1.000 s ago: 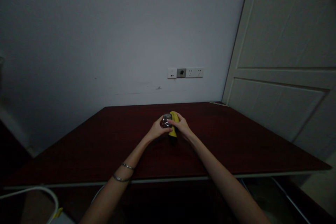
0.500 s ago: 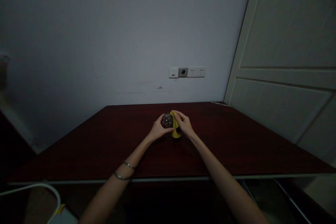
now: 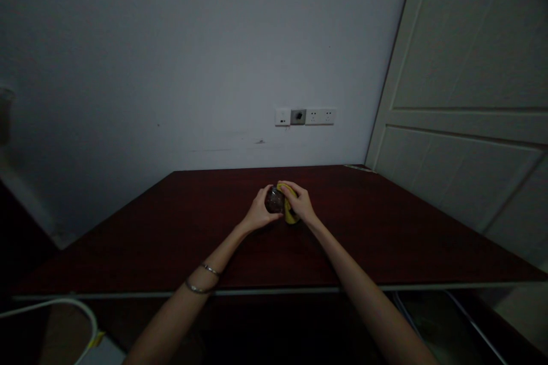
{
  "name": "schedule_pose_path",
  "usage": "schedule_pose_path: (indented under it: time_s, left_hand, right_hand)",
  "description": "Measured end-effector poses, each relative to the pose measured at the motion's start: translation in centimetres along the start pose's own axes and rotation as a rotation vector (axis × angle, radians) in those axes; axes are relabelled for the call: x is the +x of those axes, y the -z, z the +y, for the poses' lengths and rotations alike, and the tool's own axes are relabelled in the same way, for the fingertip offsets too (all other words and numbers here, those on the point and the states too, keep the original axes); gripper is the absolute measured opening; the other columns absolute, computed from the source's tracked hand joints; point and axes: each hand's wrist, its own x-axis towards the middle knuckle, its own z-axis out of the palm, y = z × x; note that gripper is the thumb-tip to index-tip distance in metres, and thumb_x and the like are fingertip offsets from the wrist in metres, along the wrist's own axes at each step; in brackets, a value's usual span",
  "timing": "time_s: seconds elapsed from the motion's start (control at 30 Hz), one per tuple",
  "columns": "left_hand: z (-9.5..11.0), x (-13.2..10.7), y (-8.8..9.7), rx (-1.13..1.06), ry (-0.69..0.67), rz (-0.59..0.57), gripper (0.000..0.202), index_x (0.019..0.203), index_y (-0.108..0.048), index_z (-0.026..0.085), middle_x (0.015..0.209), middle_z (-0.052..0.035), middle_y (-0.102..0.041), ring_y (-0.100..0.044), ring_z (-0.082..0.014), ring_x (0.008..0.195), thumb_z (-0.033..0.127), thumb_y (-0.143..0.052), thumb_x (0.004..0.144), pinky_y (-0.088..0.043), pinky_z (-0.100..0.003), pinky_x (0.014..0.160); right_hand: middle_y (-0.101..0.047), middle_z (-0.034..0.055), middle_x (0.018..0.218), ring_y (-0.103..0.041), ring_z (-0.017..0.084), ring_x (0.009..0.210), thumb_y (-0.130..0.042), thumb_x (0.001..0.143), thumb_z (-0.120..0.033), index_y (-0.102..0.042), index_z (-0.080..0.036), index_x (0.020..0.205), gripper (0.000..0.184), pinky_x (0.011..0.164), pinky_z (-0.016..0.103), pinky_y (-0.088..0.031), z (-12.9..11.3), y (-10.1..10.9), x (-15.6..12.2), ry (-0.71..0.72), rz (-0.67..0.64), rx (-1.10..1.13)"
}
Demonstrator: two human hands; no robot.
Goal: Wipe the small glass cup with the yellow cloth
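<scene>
A round, clear glass vessel (image 3: 274,201) sits in the grip of my left hand (image 3: 259,210), thumb at its near side and fingers behind it. My right hand (image 3: 301,203) is closed on a yellow cloth (image 3: 291,215) with a dark patch low on it. The cloth is right against the vessel's right side; part of it hangs below my fingers. Both hands are over the middle of the dark red table (image 3: 180,228). In this dim light I cannot tell whether the vessel rests on the tabletop.
Behind the table rises a pale wall with a row of sockets (image 3: 314,117). A white panelled door (image 3: 462,171) stands along the right. A white cable (image 3: 81,307) curves at the lower left, and more cables (image 3: 473,322) show below the front edge on the right.
The cloth has shifted slightly and its lower part bunches differently, a little to the right. The vessel has turned or tilted a little in my left hand.
</scene>
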Motion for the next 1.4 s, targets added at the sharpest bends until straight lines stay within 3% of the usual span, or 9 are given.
schedule_pose_path:
  time_s: [0.2, 0.37, 0.6, 0.83, 1.03, 1.13, 1.23, 1.4]
  left_hand:
    - [-0.3, 0.2, -0.2, 0.059, 0.047, 0.042, 0.086, 0.123, -0.039, 0.014, 0.116, -0.0127, -0.049, -0.049, -0.0256, 0.107, 0.03, -0.077, 0.048, -0.039, -0.039, 0.092]
    - [-0.4, 0.1, -0.4, 0.098, 0.062, 0.053, 0.079, 0.122, -0.04, 0.014, 0.109, -0.01, -0.051, -0.051, -0.0235, 0.102, 0.024, -0.074, 0.052, -0.04, -0.039, 0.09]
    - [-0.4, 0.1, -0.4, 0.183, 0.033, 0.057, 0.082, 0.121, -0.042, 0.017, 0.102, -0.0063, -0.047, -0.05, -0.022, 0.097, 0.03, -0.077, 0.048, -0.041, -0.037, 0.088]
    - [-0.9, 0.4, -0.5, 0.151, 0.126, 0.115, 0.072, 0.117, -0.047, 0.015, 0.092, -0.0047, -0.051, -0.054, -0.0197, 0.086, 0.024, -0.074, 0.051, -0.045, -0.034, 0.079]
    - [-0.5, 0.6, -0.3, -0.061, 0.162, 0.105, 0.083, 0.118, -0.048, 0.012, 0.109, -0.0118, -0.053, -0.051, -0.0257, 0.103, 0.031, -0.08, 0.044, -0.039, -0.038, 0.092]
    - [0.7, 0.6, -0.1, -0.264, 0.248, 0.077, 0.083, 0.116, -0.048, 0.013, 0.111, -0.0115, -0.054, -0.052, -0.0253, 0.103, 0.028, -0.081, 0.042, -0.04, -0.038, 0.091]
    - [1.7, 0.7, 0.0, -0.428, 0.309, 0.052, 0.079, 0.114, -0.049, 0.011, 0.103, -0.0092, -0.059, -0.057, -0.022, 0.092, 0.025, -0.081, 0.042, -0.044, -0.036, 0.085]
    - [2.3, 0.8, 0.0, -0.524, 0.294, 0.078, 0.067, 0.106, -0.054, 0.01, 0.097, -0.0069, -0.061, -0.058, -0.0192, 0.087, 0.022, -0.079, 0.045, -0.045, -0.033, 0.083]
  right_hand:
    - [-0.063, 0.0036, 0.108, -0.054, 0.02, 0.104, -0.05, 0.082, -0.029, -0.064, -0.028, 0.099, 0.022, 0.093, 0.038, -0.037, -1.4, 0.0, -0.9, 0.269, -0.08, -0.238]
    - [-0.06, 0.0042, 0.112, -0.052, 0.02, 0.104, -0.049, 0.083, -0.025, -0.063, -0.028, 0.101, 0.023, 0.093, 0.042, -0.035, -2.0, -0.1, -1.2, 0.414, -0.176, -0.367]
    - [-0.063, 0.0058, 0.102, -0.055, 0.019, 0.099, -0.049, 0.084, -0.026, -0.063, -0.024, 0.098, 0.02, 0.088, 0.037, -0.041, -0.9, -0.5, -0.8, 0.302, 0.02, -0.308]
    - [-0.059, 0.005, 0.113, -0.05, 0.02, 0.105, -0.049, 0.083, -0.021, -0.063, -0.026, 0.1, 0.022, 0.091, 0.042, -0.037, -1.7, -0.7, -1.6, 0.435, -0.178, -0.418]
    - [-0.061, 0.0059, 0.108, -0.054, 0.018, 0.103, -0.051, 0.082, -0.024, -0.064, -0.024, 0.096, 0.02, 0.092, 0.038, -0.041, -1.2, -0.7, -0.9, 0.258, -0.006, -0.164]
    - [-0.062, 0.0073, 0.105, -0.057, 0.019, 0.101, -0.051, 0.081, -0.026, -0.065, -0.022, 0.094, 0.019, 0.091, 0.037, -0.042, -1.1, -0.6, -0.5, 0.178, 0.038, -0.017]
    - [-0.062, 0.0071, 0.107, -0.056, 0.019, 0.102, -0.052, 0.081, -0.026, -0.066, -0.022, 0.094, 0.019, 0.092, 0.037, -0.042, -1.5, -0.5, -0.7, 0.19, 0.054, 0.001]
    - [-0.061, 0.0053, 0.11, -0.054, 0.02, 0.105, -0.053, 0.081, -0.025, -0.066, -0.026, 0.096, 0.02, 0.094, 0.04, -0.039, -2.2, -0.7, -1.3, 0.26, 0.017, -0.092]
